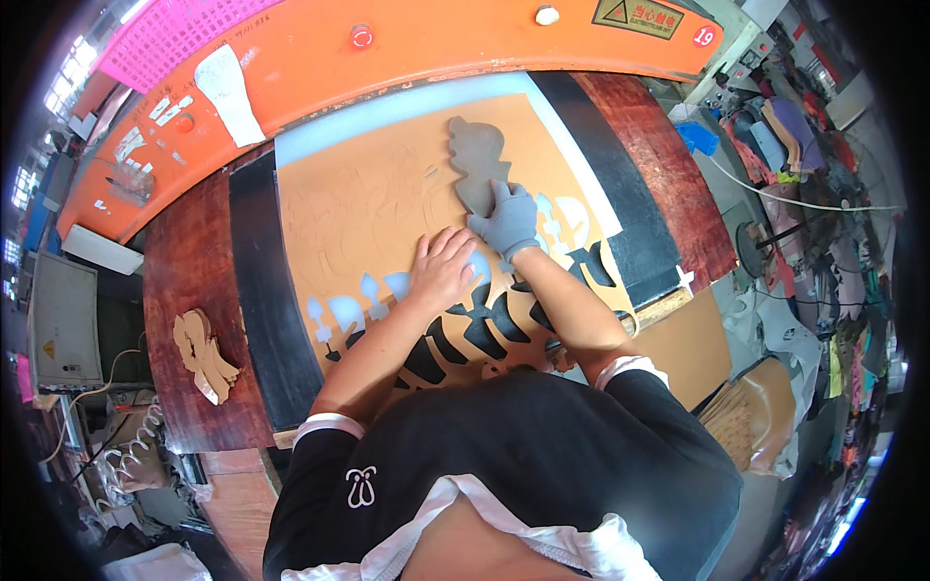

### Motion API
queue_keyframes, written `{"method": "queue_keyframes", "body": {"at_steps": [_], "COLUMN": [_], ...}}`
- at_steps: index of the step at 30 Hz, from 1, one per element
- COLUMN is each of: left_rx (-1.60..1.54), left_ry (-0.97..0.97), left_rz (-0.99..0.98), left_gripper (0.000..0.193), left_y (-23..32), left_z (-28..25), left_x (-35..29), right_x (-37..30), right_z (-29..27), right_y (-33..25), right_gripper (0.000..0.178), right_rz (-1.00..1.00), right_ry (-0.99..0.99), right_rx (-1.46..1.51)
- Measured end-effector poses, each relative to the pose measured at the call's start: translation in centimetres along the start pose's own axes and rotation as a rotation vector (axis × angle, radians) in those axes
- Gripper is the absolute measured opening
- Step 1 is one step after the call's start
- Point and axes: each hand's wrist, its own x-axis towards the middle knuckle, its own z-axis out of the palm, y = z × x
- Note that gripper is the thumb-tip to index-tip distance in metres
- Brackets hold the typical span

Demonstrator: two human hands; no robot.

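A tan sheet (334, 198) lies over a white board (581, 160) in front of me, with cut lines in its upper left and several cut-out holes along its near part. My right hand (509, 221), in a grey glove, grips the near end of a grey, wavy-edged cutting die (480, 160) that rests on the sheet's upper right. Bare and spread flat, my left hand (444, 266) presses on the sheet just left of the glove. Its fingertips point toward the die's near end without visibly holding anything.
An orange machine beam (446, 44) with a red button spans the far side. Cut tan pieces (203, 356) are piled on the reddish-brown table (184, 261) at left. More tan sheets (693, 339) lie at right, near a blue object (697, 137) and a white cable.
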Motion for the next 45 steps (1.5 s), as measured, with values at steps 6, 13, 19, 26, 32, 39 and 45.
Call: {"method": "queue_keyframes", "body": {"at_steps": [6, 13, 19, 26, 32, 39, 45], "left_rx": [-0.015, 0.005, -0.007, -0.026, -0.068, -0.110, -0.081], "left_ry": [0.024, -0.004, -0.016, 0.011, 0.104, 0.145, 0.133], "left_rz": [0.003, -0.005, -0.024, -0.011, 0.031, 0.062, 0.064], "left_gripper": [0.044, 0.045, 0.044, 0.042, 0.035, 0.031, 0.030], "left_y": [0.0, 0.1, 0.1, 0.2, 0.0, -0.1, -0.3], "left_z": [0.3, 0.1, 0.0, 0.0, -0.2, -0.1, 0.0], "left_x": [-0.2, 0.1, 0.1, 0.0, -0.2, 0.0, -0.1], "right_x": [1.6, 0.7, -0.6, -1.1, -1.8, -10.5, -17.5], "right_z": [-2.9, -0.8, 0.0, 0.0, -2.9, -14.4, -14.0], "right_y": [4.1, 0.6, -1.1, -0.3, 5.3, 15.6, 18.6], "right_gripper": [0.051, 0.069, 0.073, 0.072, 0.060, 0.048, 0.014], "right_rz": [0.313, 0.032, 0.012, -0.052, 0.179, 0.311, 0.106], "right_ry": [-0.202, -0.049, 0.044, 0.054, -0.007, 0.043, 0.324], "right_rx": [0.689, 0.065, -0.040, -0.056, 0.407, -0.045, -0.099]}}
